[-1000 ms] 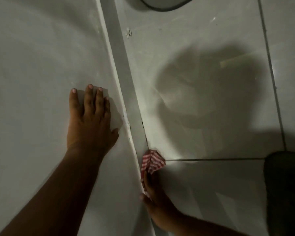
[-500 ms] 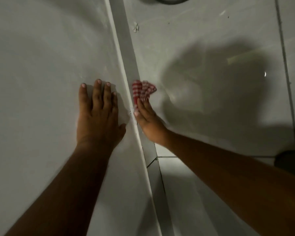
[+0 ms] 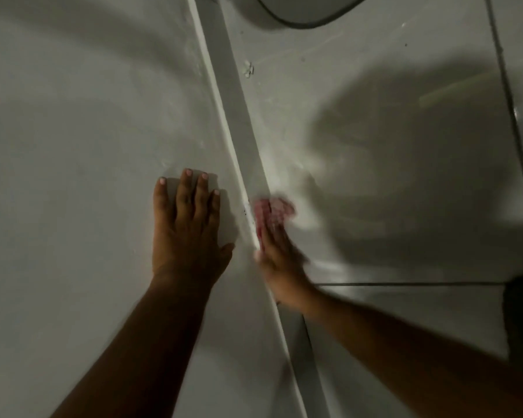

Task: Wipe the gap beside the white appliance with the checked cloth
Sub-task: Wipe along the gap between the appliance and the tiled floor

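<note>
Dim room, tiled floor [image 3: 405,312]; left hand [image 3: 187,227] spread flat on white appliance [image 3: 73,176].

The narrow gap [image 3: 239,128] between the white appliance [image 3: 88,146] and the tiled floor [image 3: 375,146] runs open above the hands, with only a small white speck [image 3: 248,69] on the tile just beside it. The left hand [image 3: 187,230] lies flat on the appliance near the edge. The blurred right hand [image 3: 280,260] and checked cloth [image 3: 271,211] fill the gap at mid-frame.
</note>
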